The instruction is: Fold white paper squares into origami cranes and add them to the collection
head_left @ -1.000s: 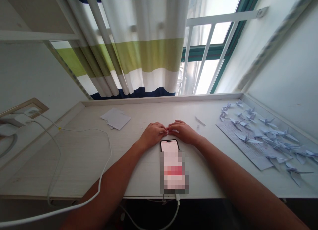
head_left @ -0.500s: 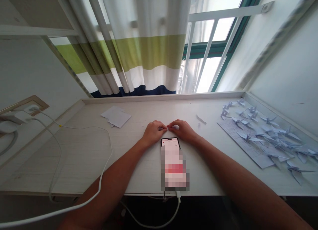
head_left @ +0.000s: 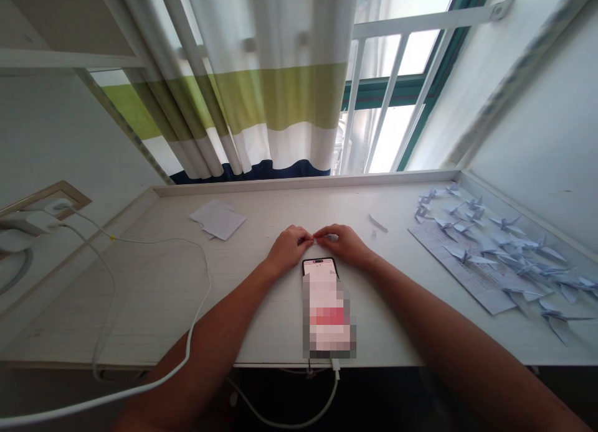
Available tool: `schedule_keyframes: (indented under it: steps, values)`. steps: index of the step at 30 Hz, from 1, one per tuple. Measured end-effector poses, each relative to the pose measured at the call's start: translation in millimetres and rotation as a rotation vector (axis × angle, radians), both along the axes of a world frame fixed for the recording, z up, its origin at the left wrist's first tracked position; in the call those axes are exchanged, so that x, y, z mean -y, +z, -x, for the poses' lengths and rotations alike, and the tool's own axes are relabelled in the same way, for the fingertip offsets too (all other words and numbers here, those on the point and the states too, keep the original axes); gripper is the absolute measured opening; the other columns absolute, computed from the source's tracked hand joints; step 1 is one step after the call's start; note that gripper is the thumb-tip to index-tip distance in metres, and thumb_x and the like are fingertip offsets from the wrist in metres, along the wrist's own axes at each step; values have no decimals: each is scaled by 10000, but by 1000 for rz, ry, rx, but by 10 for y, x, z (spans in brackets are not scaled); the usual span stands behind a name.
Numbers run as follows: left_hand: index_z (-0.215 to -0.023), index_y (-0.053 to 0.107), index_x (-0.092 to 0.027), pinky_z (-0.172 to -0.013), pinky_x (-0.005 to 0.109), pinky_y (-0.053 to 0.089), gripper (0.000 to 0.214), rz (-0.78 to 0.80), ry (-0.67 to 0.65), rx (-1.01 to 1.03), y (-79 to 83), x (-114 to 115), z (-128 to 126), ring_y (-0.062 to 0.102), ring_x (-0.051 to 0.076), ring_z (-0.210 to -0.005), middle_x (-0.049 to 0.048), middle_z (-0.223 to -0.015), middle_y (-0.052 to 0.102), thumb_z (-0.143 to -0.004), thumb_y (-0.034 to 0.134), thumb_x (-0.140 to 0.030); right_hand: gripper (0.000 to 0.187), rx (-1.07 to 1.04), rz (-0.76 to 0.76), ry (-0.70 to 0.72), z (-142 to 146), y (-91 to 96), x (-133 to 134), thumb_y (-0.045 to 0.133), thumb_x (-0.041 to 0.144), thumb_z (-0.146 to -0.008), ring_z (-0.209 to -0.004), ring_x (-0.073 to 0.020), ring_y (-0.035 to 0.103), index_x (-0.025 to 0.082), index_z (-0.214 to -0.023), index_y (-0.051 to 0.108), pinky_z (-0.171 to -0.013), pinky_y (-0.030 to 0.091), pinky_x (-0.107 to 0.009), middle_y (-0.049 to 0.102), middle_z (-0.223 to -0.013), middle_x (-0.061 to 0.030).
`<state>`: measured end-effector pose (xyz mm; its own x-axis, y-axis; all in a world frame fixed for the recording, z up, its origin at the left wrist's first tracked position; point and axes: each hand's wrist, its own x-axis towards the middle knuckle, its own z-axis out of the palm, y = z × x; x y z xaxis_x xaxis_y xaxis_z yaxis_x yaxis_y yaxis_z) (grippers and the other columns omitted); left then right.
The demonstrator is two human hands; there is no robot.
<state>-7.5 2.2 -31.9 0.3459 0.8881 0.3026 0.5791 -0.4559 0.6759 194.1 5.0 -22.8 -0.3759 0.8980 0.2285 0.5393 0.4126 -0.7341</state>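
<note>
My left hand and my right hand meet fingertip to fingertip over the desk, just beyond the phone. Both are closed in a pinch on a small piece of white paper, mostly covered by the fingers; its folded shape is hard to make out. A phone lies screen up between my forearms, its picture partly blurred, with a white charging cable plugged into its near end. Left of my hands rests a small stack of white paper squares.
Several folded paper cranes crowd the right side, some on a written sheet. Paper scraps lie right of my hands. A white cable runs from the wall socket across my left forearm. A low rim borders the desk's back.
My fingertips have drawn very slightly closer together on the paper. Everything else on the desk stays as it was, apart from a tiny shift of the view.
</note>
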Motion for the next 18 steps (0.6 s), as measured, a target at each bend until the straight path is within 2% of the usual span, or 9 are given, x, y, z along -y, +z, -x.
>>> schedule_keyframes:
  steps: [8,18]
  values:
    - [-855,783,-234,-905,350,508,105,33,-53,24,40,-1,41,645,209,-951,33,-943,773,-869,679,-245,116,43,-21,26,1,18,-6,675,177,-869,-983,-215,703,216,-896,781,-923,527,-346,794,-1018,-43]
    - [-870,792,-191,-857,336,532,123,169,-43,161,31,-62,70,695,216,-912,68,-917,776,-825,704,-264,129,-50,76,-18,39,56,-39,676,145,-831,-896,-203,737,169,-866,798,-875,557,-304,805,-941,-69]
